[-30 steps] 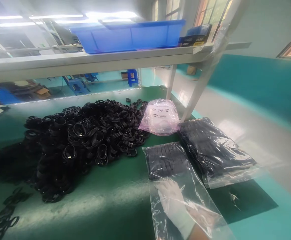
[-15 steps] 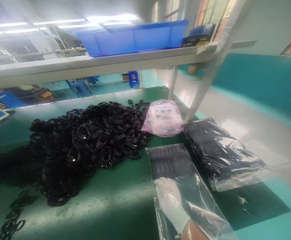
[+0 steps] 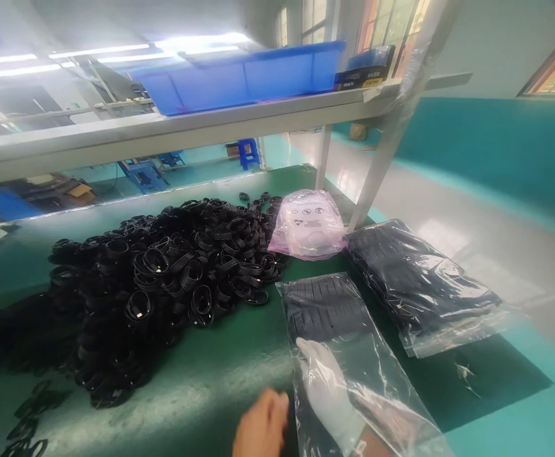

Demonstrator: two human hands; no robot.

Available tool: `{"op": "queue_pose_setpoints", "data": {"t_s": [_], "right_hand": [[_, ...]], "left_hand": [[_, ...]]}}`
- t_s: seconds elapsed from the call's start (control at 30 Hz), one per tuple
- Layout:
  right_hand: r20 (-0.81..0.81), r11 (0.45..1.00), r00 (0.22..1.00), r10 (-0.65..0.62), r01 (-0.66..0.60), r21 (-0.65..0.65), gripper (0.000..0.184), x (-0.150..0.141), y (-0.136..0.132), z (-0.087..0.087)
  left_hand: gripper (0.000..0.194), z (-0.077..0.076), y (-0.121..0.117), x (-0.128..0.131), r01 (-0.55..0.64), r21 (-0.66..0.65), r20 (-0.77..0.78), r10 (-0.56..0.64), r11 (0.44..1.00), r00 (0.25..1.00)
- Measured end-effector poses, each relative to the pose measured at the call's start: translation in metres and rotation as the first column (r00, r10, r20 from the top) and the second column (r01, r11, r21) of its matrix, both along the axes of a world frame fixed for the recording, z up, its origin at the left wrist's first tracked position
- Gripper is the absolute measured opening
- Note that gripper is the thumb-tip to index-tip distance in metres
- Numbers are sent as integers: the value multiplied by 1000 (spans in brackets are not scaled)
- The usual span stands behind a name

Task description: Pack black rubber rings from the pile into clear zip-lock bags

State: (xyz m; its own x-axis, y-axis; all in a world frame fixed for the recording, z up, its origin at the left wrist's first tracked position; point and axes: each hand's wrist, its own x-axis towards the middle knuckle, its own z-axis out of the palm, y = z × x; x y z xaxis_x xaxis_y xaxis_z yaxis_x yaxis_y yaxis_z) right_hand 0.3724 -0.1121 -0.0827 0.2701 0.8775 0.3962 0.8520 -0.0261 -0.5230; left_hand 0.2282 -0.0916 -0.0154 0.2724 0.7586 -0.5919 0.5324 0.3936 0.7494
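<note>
My right hand [image 3: 327,390], in a white glove, is inside a long clear plastic bag [image 3: 382,362]. It lies just below the rows of black coiled cables [image 3: 325,308] packed at the bag's far end. Its fingers look stretched out, and it shows no grip on a cable. My left hand [image 3: 262,426], bare and slightly blurred, is at the bottom edge, just left of the bag's side. Its fingers are curled together; whatever they may hold is hidden. A big heap of black coiled cables [image 3: 163,279] covers the table's left and middle.
A second filled clear bag [image 3: 415,279] lies to the right, beside a shelf post [image 3: 382,165]. Behind the open bag sits a pink plastic bag [image 3: 308,225] with printed symbols. Above, a shelf [image 3: 201,130] carries a blue bin [image 3: 244,79]. Several loose coils [image 3: 25,428] lie at lower left.
My left hand has come into view from the bottom edge. My right hand has turned more side-on inside the bag, lower and slightly right. The whole view has shifted a little.
</note>
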Motion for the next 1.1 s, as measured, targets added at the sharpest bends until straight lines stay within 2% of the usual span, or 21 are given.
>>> {"op": "queue_pose_setpoints", "data": {"t_s": [0.03, 0.1, 0.2, 0.27, 0.4, 0.5, 0.6, 0.7, 0.8, 0.9, 1.03, 1.1], "right_hand": [[20, 1000, 1000, -14, 14, -2, 44, 0, 0, -1], [55, 999, 998, -19, 21, -38, 50, -1, 0, -1], [66, 996, 998, 5, 1, -88, 53, -3, 4, 2], [59, 995, 998, 22, -17, -97, 55, -4, 7, 5], [39, 999, 999, 15, -14, -44, 54, -2, 10, 7], [11, 999, 1000, -12, 12, 34, 50, 3, 6, 0], [-32, 982, 986, -166, 168, 90, 45, 8, -3, -12], [-44, 943, 943, -329, 331, 45, 51, 9, -6, -20], [16, 933, 933, -360, 360, -19, 58, 6, -2, -18], [16, 915, 916, -400, 401, -53, 58, 5, 2, -12], [-92, 944, 940, -329, 323, -72, 52, 7, -1, -6], [-77, 946, 944, -322, 317, -66, 49, 9, -3, -6]], "left_hand": [[26, 0, 20, 4, 0, 65, -14, 1, 998, 1000], [26, -3, 58, 20, 12, 296, -52, 4, 955, 999], [24, -10, 100, 50, 49, 249, -80, -30, 967, 996], [23, -16, 113, 65, 64, 164, -75, -53, 984, 996], [27, -22, 118, 74, 23, 90, -46, -19, 996, 999], [35, -20, 119, 72, 23, 59, -8, -23, 998, 1000], [45, -18, 121, 72, 42, 80, -20, -40, 996, 999], [53, -19, 122, 76, 16, 106, -72, -9, 994, 997], [53, -18, 122, 81, 31, 104, -100, -21, 994, 995], [52, -12, 121, 83, 68, 87, -108, -59, 994, 992], [50, -9, 121, 83, 78, 78, -116, -69, 994, 991], [50, -11, 122, 83, 76, 69, -127, -67, 995, 990]]}}
